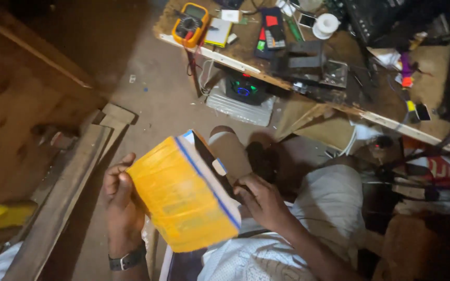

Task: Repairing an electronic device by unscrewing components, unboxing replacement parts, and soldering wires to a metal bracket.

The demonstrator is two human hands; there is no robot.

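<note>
Filling the lower middle of the frame, the yellow-wrapped box [183, 195] lies tilted, its long axis running from the upper left down to the lower right, with its white, blue-edged face turned toward the upper right. The left hand [121, 203] clasps its left side, fingers curled round the yellow wrap. The right hand [261, 200] presses bent fingers against the dark face on its right.

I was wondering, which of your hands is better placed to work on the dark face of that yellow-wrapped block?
Probably the right hand: its fingers already rest at the dark face of the yellow-wrapped block, while the left hand grips the far side, steadying it.
</note>
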